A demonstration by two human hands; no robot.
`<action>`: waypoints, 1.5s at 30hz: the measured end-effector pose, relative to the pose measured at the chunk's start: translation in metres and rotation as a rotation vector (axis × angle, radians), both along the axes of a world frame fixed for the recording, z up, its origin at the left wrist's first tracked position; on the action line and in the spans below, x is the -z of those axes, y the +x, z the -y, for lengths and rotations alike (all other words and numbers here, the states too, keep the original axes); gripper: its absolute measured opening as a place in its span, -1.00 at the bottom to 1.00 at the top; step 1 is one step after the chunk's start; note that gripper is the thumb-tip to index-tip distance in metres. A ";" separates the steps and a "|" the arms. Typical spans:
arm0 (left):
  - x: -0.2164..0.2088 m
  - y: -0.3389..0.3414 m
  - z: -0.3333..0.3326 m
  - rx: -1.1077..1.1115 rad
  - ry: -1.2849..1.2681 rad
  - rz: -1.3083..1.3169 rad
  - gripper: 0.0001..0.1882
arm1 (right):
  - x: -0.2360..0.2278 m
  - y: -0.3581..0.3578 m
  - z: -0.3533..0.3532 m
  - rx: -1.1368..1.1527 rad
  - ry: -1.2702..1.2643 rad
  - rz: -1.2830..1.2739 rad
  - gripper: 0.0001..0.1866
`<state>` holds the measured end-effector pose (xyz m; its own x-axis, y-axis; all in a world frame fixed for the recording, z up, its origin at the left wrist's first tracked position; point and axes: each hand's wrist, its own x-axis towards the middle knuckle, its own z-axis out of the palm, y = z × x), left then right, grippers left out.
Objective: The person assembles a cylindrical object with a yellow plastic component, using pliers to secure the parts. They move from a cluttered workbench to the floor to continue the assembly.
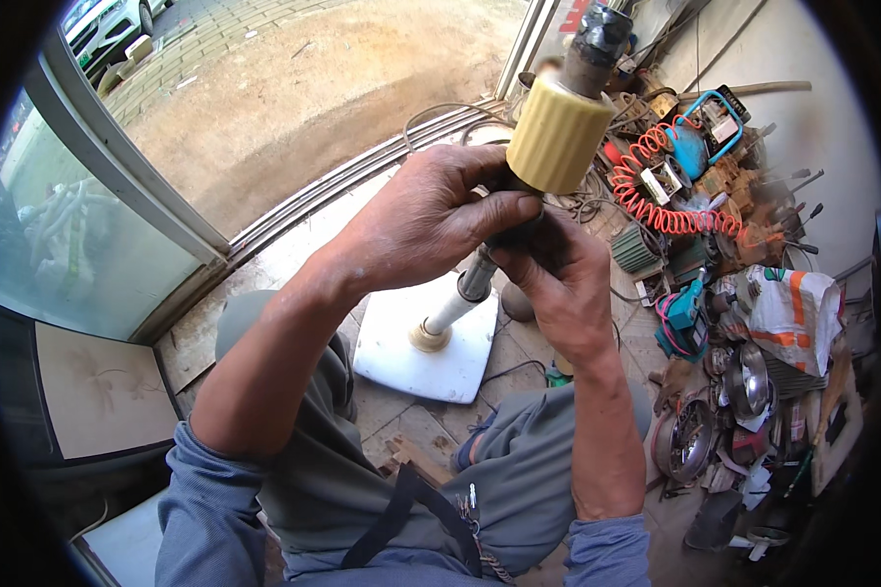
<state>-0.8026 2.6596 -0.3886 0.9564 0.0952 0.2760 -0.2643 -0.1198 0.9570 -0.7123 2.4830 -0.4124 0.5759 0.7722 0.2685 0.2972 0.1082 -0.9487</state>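
Note:
An upright pole (449, 314) rises from a white, round-cornered square base (470, 370) on the floor, like the stand of a pedestal fan. High on it sits a cream ribbed sleeve (559, 137), topped by a dark, shiny end piece (600, 47). My left hand (431, 215) is closed around the dark collar just under the sleeve, its thumb across the front and its fingers partly hidden behind. From the other side, my right hand (570, 284) grips that same collar slightly lower, fingers curled. Much of the collar is covered by both hands.
Along the right wall lies a heap of tools and parts: a coiled orange hose (646, 201), a teal power tool (687, 318), a white woven sack (791, 308) and metal wheel rims (685, 438). Cables trail over the tiles. A glass door (88, 225) stands at left.

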 end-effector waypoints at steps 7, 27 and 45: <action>-0.002 -0.002 0.002 -0.019 0.056 -0.049 -0.57 | 0.004 0.002 0.003 0.006 -0.039 -0.015 -0.70; 0.013 -0.010 0.004 -0.012 0.086 -0.179 -0.66 | 0.006 0.009 0.019 -0.087 -0.239 -0.046 -0.62; 0.034 -0.010 0.012 -0.071 0.216 -0.305 -0.66 | 0.023 0.014 0.036 0.099 -0.194 0.030 -0.69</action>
<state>-0.8127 2.6476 -0.4222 0.9908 0.1350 0.0003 0.0454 -0.3355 0.9409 -0.6984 2.4467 -0.4351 0.6451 0.7514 0.1386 0.3258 -0.1064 -0.9394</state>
